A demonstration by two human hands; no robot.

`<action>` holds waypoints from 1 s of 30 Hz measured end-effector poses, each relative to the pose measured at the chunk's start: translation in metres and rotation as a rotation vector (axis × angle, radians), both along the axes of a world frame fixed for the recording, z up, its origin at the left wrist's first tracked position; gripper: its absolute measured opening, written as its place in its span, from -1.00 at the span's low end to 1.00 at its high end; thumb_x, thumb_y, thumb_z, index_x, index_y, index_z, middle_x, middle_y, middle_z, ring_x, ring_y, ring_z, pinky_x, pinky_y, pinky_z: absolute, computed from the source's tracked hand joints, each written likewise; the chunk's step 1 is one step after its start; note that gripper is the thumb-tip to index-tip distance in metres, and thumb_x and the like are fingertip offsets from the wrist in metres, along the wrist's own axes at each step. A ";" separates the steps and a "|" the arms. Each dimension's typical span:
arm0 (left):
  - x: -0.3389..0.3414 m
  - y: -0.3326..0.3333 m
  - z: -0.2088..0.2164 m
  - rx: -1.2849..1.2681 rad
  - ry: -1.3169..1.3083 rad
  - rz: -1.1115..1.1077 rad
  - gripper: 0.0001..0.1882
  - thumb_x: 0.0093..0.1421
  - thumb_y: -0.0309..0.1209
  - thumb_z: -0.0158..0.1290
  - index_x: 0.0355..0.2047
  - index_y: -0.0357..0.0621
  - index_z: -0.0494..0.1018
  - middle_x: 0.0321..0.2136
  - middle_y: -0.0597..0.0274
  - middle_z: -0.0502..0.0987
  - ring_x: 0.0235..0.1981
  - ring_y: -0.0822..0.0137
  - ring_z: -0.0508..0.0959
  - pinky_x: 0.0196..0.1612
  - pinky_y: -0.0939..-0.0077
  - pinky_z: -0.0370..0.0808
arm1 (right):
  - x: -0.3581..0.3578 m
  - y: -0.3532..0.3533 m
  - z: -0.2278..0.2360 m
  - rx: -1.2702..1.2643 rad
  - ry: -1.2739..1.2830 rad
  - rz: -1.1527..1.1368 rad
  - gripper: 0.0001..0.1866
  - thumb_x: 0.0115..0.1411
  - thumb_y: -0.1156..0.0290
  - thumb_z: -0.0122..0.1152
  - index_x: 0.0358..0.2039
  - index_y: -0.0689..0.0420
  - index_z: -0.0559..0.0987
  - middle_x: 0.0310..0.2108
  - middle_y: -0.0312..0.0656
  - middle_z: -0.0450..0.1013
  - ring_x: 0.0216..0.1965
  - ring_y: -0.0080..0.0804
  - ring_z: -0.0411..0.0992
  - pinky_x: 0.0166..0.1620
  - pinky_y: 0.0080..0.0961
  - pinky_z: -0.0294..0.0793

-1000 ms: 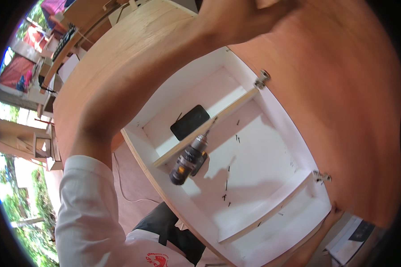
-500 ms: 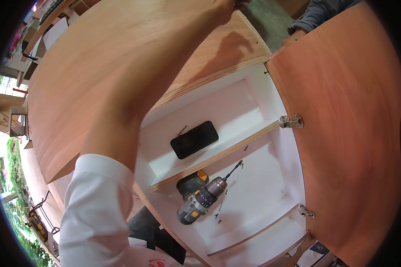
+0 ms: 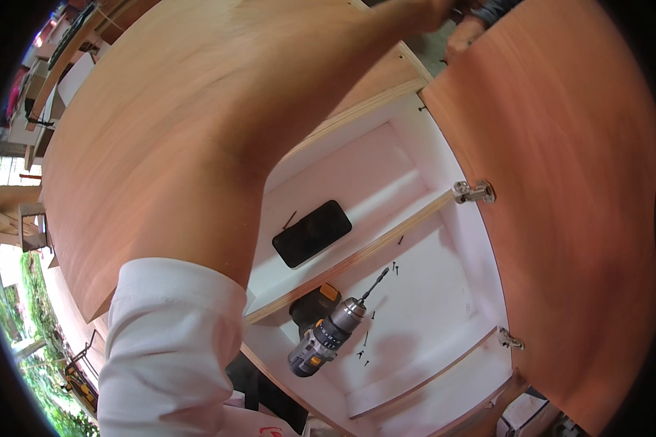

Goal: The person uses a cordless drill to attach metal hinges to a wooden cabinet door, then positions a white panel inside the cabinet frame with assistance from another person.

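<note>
Cabinet (image 3: pixel 444 167) holds phone (image 3: pixel 312 233), drill (image 3: pixel 328 336), loose screws (image 3: pixel 364 346).

Phone (image 3: pixel 312 233) on shelf (image 3: pixel 386 237), drill (image 3: pixel 328 333) below.

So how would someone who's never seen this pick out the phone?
Find the white cabinet interior beside the open reddish door. On its shelf, above the cordless drill, lies the phone: a flat black slab, the only dark rectangle there.
</note>
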State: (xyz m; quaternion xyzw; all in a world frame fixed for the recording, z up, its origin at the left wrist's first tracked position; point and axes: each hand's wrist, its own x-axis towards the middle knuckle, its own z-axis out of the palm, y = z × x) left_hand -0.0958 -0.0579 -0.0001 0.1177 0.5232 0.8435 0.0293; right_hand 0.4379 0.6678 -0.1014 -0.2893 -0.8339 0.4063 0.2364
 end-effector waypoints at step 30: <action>0.378 -0.032 -0.052 -0.946 0.088 0.037 -0.60 0.42 -0.22 0.10 0.13 -0.21 0.41 -0.06 0.28 0.51 -0.05 0.46 0.49 0.05 0.54 0.42 | 0.033 0.013 -0.015 0.107 0.066 0.051 -0.38 0.22 0.52 0.40 0.20 0.42 0.33 0.14 0.05 0.41 0.15 -0.15 0.39 0.21 -0.27 0.41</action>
